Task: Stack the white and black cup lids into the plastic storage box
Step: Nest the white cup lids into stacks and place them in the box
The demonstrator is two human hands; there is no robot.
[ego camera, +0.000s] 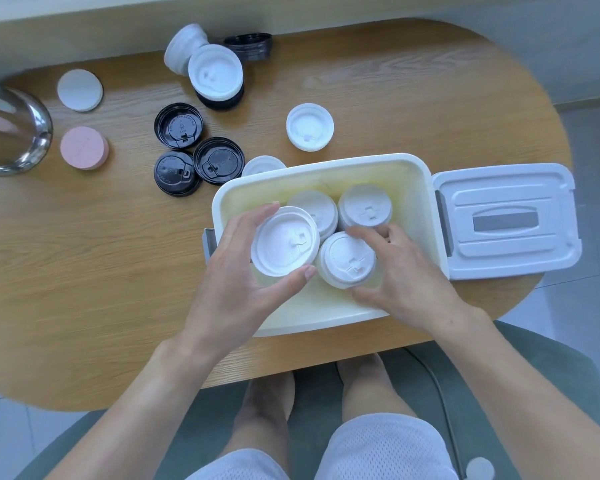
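Observation:
The white plastic storage box (416,174) stands open on the wooden table, near its front edge. Inside are stacks of white lids, one at the back right (364,206) and one at the back middle (321,206). My left hand (236,271) grips a white lid (283,240) over the box's left side. My right hand (409,278) holds the front stack of white lids (345,259) in the box. Three black lids (179,126) (219,161) (175,173) lie left of the box. A loose white lid (309,126) lies behind it.
The box's cover (506,220) lies flat to its right. At the back stand a white lid pile on black ones (215,74), a tipped white stack (184,46) and a black stack (248,46). White (79,90) and pink (84,147) coasters and a glass vessel (11,129) sit far left.

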